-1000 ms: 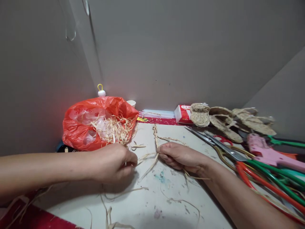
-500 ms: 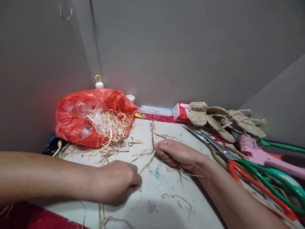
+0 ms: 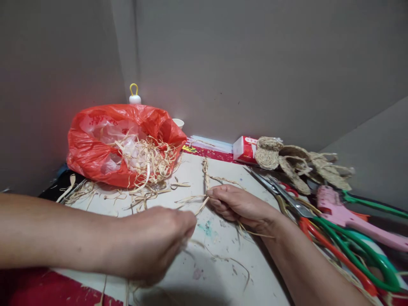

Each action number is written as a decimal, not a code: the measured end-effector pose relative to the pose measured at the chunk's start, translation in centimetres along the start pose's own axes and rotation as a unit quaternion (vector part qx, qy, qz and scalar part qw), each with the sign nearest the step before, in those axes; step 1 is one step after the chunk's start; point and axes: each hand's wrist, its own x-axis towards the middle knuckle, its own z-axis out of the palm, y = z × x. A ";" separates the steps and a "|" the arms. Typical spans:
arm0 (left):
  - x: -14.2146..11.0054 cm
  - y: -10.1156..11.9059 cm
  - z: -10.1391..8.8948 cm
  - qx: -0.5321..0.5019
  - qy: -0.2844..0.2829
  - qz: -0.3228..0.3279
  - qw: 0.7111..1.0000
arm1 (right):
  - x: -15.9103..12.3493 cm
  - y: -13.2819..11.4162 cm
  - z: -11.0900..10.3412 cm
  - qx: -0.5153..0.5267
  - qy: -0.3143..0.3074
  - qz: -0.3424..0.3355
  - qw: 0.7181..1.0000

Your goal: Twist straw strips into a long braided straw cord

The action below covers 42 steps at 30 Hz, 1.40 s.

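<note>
A narrow braid of pale straw [image 3: 205, 173] runs down the board's far middle to my right hand [image 3: 234, 202], whose thumb and fingers pinch its near end. Loose strands [image 3: 190, 198] fan out leftward from that pinch. My left hand [image 3: 168, 238], somewhat blurred, is closed on one straw strand [image 3: 202, 206] stretched between the two hands. Its fingertips are hidden behind the back of the hand. More thin straw ends trail under my right wrist.
A red plastic bag [image 3: 95, 114] with straw stands at the back left. Scissors [image 3: 293, 202], a pink glue gun [image 3: 344, 212] and woven straw sandals [image 3: 293, 165] crowd the right side. A small red-and-white box [image 3: 244, 148] is behind. Straw scraps litter the white board [image 3: 219, 259].
My left hand has moved up and right, nearer my right hand, and the strand between them shows shorter. My right hand keeps its pinch on the braid. The view has shifted slightly.
</note>
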 end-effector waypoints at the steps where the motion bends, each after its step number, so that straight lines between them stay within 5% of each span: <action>1: 0.6 0.0 -0.8 -0.025 0.032 -0.011 0.999 | 0.0 0.0 0.0 0.004 0.000 0.000 1.000; 6: 5.6 -2.3 -2.3 -0.050 0.137 -0.065 0.987 | 0.0 0.1 -0.1 0.025 -0.002 0.017 1.000; 9: 8.6 -3.7 -1.2 -0.191 0.098 -0.111 0.970 | 0.1 0.2 -0.3 0.030 -0.013 0.011 0.999; 12: 10.3 -4.1 -0.1 -0.424 0.018 -0.141 0.895 | 0.1 0.4 -0.4 0.038 -0.018 0.008 0.999; 15: 10.9 -4.2 0.5 -0.521 -0.039 -0.147 0.840 | 0.1 0.6 -0.6 0.045 -0.020 0.009 0.999; 27: 10.2 -5.2 0.4 -0.524 -0.001 -0.140 0.840 | 0.1 0.8 -0.8 0.059 -0.034 0.009 0.998; 42: 10.3 -5.8 0.0 -0.508 -0.046 -0.128 0.850 | -0.2 1.2 -0.6 0.042 -0.022 0.018 0.999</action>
